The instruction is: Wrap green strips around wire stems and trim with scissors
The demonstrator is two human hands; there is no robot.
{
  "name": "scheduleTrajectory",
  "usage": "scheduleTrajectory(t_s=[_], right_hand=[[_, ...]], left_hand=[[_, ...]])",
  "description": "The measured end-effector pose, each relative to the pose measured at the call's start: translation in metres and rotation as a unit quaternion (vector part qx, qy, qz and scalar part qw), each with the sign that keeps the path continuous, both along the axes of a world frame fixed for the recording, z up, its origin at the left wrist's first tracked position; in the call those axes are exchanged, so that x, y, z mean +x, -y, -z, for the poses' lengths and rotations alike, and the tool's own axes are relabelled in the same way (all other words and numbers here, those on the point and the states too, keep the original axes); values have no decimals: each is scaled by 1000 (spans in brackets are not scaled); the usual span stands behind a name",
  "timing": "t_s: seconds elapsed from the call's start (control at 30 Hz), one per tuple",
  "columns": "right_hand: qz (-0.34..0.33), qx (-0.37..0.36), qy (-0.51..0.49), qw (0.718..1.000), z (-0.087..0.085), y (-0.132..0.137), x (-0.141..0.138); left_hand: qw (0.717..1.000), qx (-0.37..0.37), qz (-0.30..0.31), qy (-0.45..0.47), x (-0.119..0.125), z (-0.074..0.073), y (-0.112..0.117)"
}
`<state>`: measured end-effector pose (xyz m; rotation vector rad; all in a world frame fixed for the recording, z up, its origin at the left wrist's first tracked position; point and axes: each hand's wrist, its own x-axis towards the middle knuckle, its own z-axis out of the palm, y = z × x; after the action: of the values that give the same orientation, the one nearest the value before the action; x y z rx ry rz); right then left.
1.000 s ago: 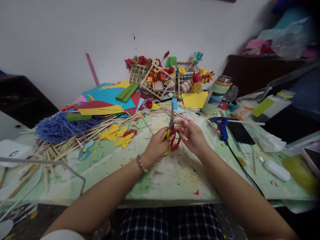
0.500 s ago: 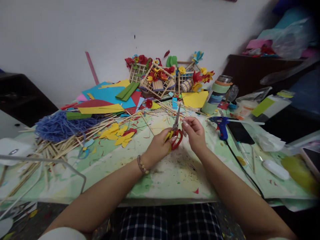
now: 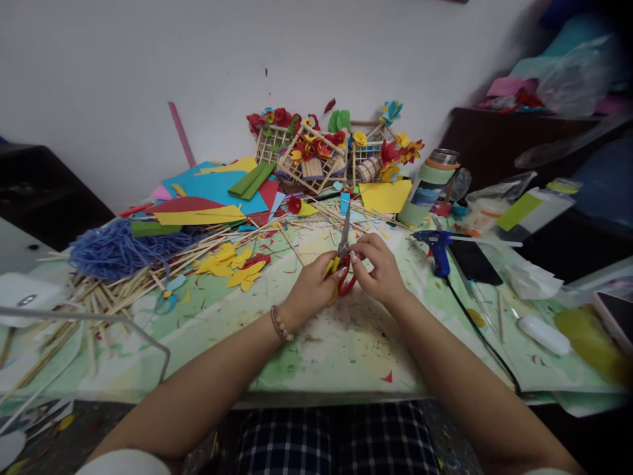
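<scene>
My left hand point(image 3: 312, 285) is closed around the red and yellow handles of a pair of scissors point(image 3: 341, 254), whose blades point up and away from me. My right hand point(image 3: 376, 269) is right beside the scissors at the handles, its fingertips pinched together near the blade base on something too small to make out. Both hands hover over the middle of the paint-stained green table point(image 3: 316, 349).
Bamboo sticks point(image 3: 128, 280) and blue yarn point(image 3: 116, 247) lie at left, yellow petals point(image 3: 232, 264) nearby. Coloured foam sheets point(image 3: 212, 191) and stick baskets with flowers point(image 3: 316, 155) sit at the back. A blue glue gun point(image 3: 438, 247), a tumbler point(image 3: 428, 185) and plastic bags are at right.
The right hand has moved in from beside the scissors to touch them at the handles. The scissors tilted slightly back toward upright.
</scene>
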<state>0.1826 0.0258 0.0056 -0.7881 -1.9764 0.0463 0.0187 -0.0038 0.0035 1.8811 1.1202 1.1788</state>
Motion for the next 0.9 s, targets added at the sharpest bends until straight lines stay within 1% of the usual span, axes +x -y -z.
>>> scheduleTrajectory(t_s=[0.13,0.33,0.53,0.7,0.9], right_hand=[[-2,12,5,1000,1,0,0],[-10,25,-19,999,2,2,-3],[1,10,-38,999,3,1,-5],[8,11,-50,999,4,2,-5],[-1,16,-54,998,3,3,-6]], left_hand=[[1000,3,1,2,0,1,-1],[1000,7,8,5,-1,0,-1],[1000,4,-2,-5,-1,3,-2],[1000,11,12,-7,-2,4,-2],[1000,19,16,-11,-3,5,-2]])
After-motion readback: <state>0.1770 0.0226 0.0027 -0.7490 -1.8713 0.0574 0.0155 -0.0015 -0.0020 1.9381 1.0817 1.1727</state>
